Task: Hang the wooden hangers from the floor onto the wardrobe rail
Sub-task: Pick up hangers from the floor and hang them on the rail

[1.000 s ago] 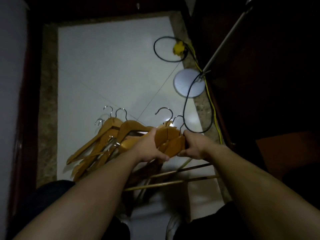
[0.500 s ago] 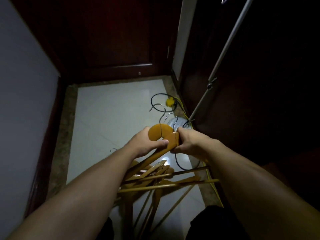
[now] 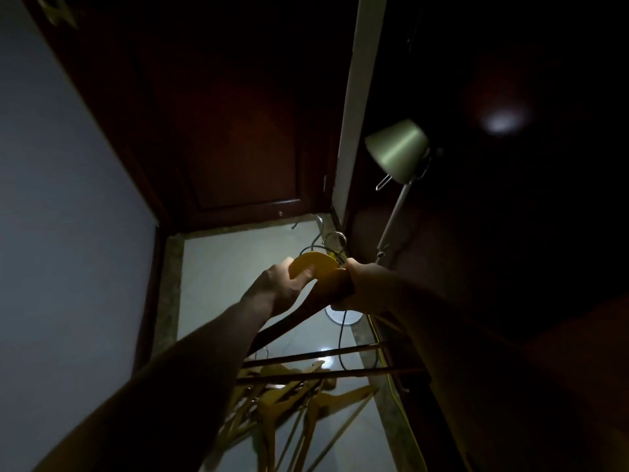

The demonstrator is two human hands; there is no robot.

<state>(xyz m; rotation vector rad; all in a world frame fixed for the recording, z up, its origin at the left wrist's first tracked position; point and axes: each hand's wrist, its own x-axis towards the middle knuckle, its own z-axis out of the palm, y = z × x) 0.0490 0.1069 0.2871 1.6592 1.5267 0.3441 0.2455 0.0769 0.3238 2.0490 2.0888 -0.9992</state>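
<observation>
At the frame's bottom centre, loose wooden hangers (image 3: 289, 407) lie heaped on the floor (image 3: 218, 287). Mid-frame, our left hand (image 3: 282, 287) and right hand (image 3: 362, 284) grip the held hangers (image 3: 315, 265) (hooks up). Upper right stands a lamp (image 3: 396, 146).

One head-worn wide-angle view looks forward and down, close over the hands (image 3: 316, 287).
</observation>
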